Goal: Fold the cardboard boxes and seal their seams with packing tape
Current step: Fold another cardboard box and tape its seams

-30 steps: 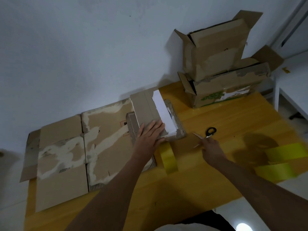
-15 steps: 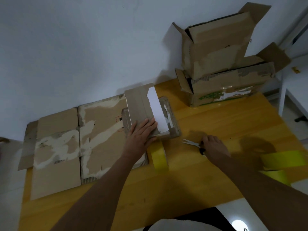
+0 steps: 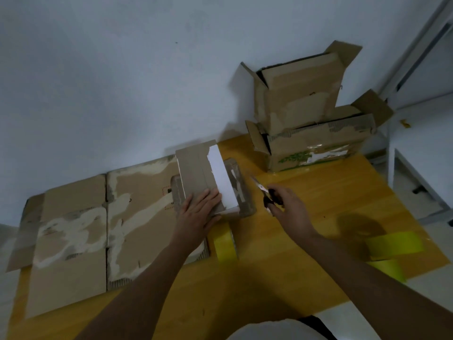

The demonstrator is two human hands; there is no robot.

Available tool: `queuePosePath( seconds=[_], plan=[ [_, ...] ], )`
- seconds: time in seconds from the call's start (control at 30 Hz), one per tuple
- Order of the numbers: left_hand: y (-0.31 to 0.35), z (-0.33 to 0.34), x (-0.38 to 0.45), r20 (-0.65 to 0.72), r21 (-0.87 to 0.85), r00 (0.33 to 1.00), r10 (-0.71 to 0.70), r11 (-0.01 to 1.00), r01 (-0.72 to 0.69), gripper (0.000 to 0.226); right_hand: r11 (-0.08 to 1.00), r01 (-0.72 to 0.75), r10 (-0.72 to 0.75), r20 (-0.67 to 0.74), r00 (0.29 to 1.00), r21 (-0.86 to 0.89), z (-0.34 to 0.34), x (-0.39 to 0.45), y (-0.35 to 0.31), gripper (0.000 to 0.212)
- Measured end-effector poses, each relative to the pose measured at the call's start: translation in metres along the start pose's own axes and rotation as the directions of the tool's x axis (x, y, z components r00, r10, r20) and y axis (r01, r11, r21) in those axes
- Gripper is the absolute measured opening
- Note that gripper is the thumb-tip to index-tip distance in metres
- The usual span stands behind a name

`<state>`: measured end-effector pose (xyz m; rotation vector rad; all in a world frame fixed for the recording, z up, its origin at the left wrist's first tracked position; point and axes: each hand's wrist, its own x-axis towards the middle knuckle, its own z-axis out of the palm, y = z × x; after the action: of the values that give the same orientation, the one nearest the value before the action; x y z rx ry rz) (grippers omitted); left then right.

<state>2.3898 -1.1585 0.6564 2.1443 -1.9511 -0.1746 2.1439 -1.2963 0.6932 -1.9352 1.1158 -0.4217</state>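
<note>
Brown small box (image 3: 196,173) (white label, torn)

small folded box (image 3: 203,177) w/ white strip, flattened cardboard (image 3: 81,231) left, yellow tape roll (image 3: 225,246) just below box

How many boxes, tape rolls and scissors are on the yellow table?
Folded-up boxes: 3, the small box under the left hand and two stacked boxes.
Flattened boxes: 1.
Yellow tape rolls: 1.
Scissors: 1, gripped by the right hand.
Total: 6.
</note>
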Motion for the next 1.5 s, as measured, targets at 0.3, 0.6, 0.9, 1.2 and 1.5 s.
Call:
queuePosePath(
  seconds=[0.3,0.6,0.9,1.2,1.5],
  plan=[
    [0.002,-0.011,-0.010,-0.111,-0.115,0.989,-0.102,0.989,0.089,0.065,0.838,0.369,-0.279,0.266,0.923,-0.402,0.050,0.034,-0.058,0.052],
    [0.035,-0.003,-0.077,0.358,-0.707,0.576,-0.735,0.189,0.682,0.020,0.595,0.491,-0.339,0.355,0.871,-0.636,0.067,0.046,-0.074,0.046],
    [0.073,0.012,-0.042,0.651,-0.736,0.593,-0.473,-0.202,0.647,0.070,0.566,0.456,-0.307,0.338,0.890,-0.687,0.072,0.044,-0.081,0.051],
    [0.067,0.014,-0.052,0.750,-0.619,0.507,-0.424,-0.182,0.764,0.060,0.480,0.445,-0.311,0.328,0.892,-0.756,0.077,0.041,-0.077,0.056],
    [0.056,0.011,-0.045,0.781,-0.558,0.442,-0.441,-0.175,0.811,0.044,0.515,0.452,-0.321,0.325,0.889,-0.728,0.075,0.043,-0.081,0.053]
  ],
)
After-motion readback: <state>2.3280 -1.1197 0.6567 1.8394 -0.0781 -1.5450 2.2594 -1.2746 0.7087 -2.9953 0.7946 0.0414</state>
